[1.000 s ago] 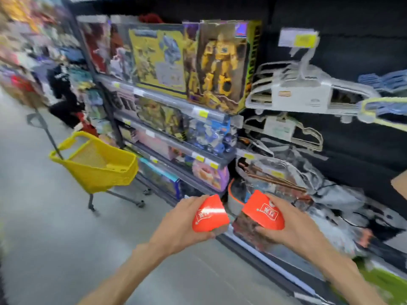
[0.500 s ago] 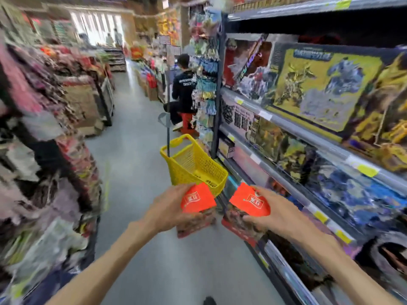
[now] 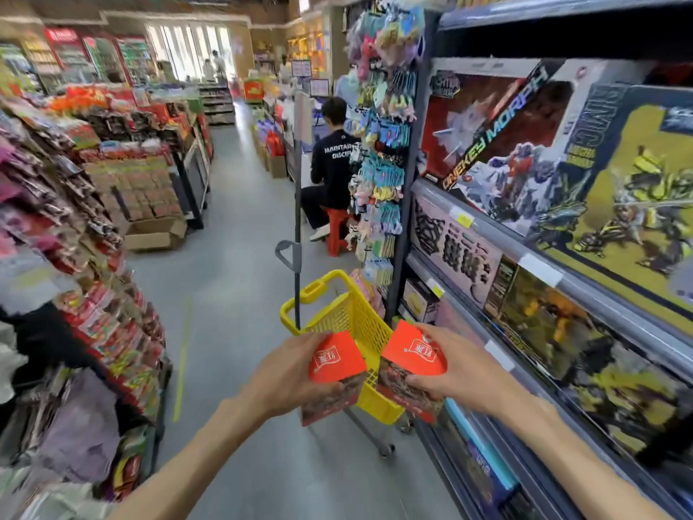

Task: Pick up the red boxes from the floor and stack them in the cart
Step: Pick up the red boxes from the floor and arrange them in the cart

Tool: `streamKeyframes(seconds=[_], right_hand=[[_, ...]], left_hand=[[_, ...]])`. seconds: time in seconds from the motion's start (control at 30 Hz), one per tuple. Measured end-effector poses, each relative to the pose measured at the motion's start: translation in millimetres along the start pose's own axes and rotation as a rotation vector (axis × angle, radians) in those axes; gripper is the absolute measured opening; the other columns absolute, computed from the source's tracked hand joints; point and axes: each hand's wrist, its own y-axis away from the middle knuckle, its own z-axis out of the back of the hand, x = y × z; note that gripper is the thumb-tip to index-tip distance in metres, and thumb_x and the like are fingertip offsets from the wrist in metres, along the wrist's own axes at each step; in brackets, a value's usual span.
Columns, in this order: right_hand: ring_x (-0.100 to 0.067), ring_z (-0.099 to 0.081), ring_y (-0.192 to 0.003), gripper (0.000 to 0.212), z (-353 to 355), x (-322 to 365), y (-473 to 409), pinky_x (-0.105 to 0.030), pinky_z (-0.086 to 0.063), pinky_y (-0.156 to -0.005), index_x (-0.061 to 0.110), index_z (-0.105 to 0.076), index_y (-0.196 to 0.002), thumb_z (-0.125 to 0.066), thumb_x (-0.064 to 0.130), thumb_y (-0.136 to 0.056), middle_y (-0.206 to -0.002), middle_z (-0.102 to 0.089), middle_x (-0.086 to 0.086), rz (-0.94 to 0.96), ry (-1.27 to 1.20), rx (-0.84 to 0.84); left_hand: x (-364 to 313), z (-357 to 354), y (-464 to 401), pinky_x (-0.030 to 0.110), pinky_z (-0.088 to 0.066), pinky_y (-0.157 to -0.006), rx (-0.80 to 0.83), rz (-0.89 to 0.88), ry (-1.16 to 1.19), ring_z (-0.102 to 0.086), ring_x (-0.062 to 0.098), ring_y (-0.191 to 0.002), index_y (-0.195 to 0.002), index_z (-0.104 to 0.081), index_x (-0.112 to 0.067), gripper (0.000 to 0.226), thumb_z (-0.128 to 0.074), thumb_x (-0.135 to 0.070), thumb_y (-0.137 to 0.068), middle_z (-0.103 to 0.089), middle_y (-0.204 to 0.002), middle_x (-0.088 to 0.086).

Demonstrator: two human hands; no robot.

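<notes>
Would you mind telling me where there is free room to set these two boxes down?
The yellow cart looks bare inside, and open grey floor lies left of it. The toy shelves at right are packed.

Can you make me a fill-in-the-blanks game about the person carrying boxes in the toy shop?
1. Each hand holds one ____ box: the left hand holds the left box and the right hand holds the right box.
2. The cart just ahead is coloured ____.
3. The toy shelves stand on the person's ____ side.
4. Far down the aisle, someone in a black shirt sits on a red ____.

Missing words: red, yellow, right, stool
</notes>
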Motion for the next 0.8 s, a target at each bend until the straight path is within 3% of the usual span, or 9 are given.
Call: streamKeyframes(seconds=[0.2, 0.37, 0.53, 0.63, 0.7, 0.8], right_hand=[[-0.008, -0.052, -0.117, 0.097, -9, -40, -124, -0.037, -0.048, -0.095, 0.042, -0.028, -0.148, -0.066, 0.079, -0.066, -0.132, -0.052, 0.017, -0.073, 0.017, -0.01], [-0.009, -0.047, -0.123, 0.097, -22, -78, -210, -0.03, -0.042, -0.095, 0.038, -0.026, -0.151, -0.069, 0.072, -0.071, -0.143, -0.046, 0.011, -0.192, 0.003, -0.034], [-0.012, -0.045, -0.125, 0.093, -42, -118, -275, -0.025, -0.032, -0.088, 0.037, -0.028, -0.151, -0.074, 0.063, -0.074, -0.137, -0.046, 0.012, -0.291, -0.042, -0.05], [-0.013, -0.045, -0.123, 0.097, -68, -149, -306, -0.039, -0.043, -0.1, 0.045, -0.025, -0.148, -0.065, 0.078, -0.066, -0.132, -0.049, 0.015, -0.369, -0.092, -0.012], [-0.011, -0.043, -0.124, 0.101, -91, -172, -325, -0.043, -0.044, -0.101, 0.046, -0.021, -0.149, -0.065, 0.078, -0.065, -0.134, -0.047, 0.017, -0.412, -0.132, 0.019], [-0.011, -0.039, -0.129, 0.102, -121, -203, -353, -0.036, -0.04, -0.105, 0.042, -0.019, -0.153, -0.066, 0.075, -0.068, -0.14, -0.044, 0.016, -0.415, -0.099, 0.056]], left_hand=[[56, -13, -147, 0.041, -0.044, -0.098, 0.058, -0.094, -0.047, -0.053, 0.023, -0.121, -0.148, -0.034, -0.026, 0.1, -0.063, -0.076, -0.066, -0.055, -0.136, 0.001], [102, -44, -277, 0.047, -0.036, -0.103, 0.16, -0.18, -0.094, -0.049, 0.023, -0.128, -0.147, -0.032, -0.028, 0.1, -0.061, -0.077, -0.065, -0.051, -0.142, -0.003], [133, -96, -378, 0.048, -0.037, -0.101, 0.273, -0.251, -0.17, -0.05, 0.028, -0.126, -0.147, -0.03, -0.025, 0.11, -0.042, -0.091, -0.06, -0.051, -0.143, 0.001], [150, -139, -422, 0.047, -0.038, -0.101, 0.352, -0.286, -0.199, -0.05, 0.029, -0.128, -0.15, -0.03, -0.024, 0.121, -0.024, -0.101, -0.057, -0.049, -0.145, 0.002], [164, -168, -447, 0.049, -0.038, -0.103, 0.428, -0.29, -0.196, -0.046, 0.031, -0.131, -0.151, -0.029, -0.021, 0.122, -0.028, -0.097, -0.055, -0.047, -0.147, 0.005], [189, -216, -482, 0.052, -0.041, -0.101, 0.491, -0.289, -0.202, -0.048, 0.033, -0.129, -0.149, -0.031, -0.019, 0.109, -0.041, -0.08, -0.059, -0.049, -0.143, 0.007]])
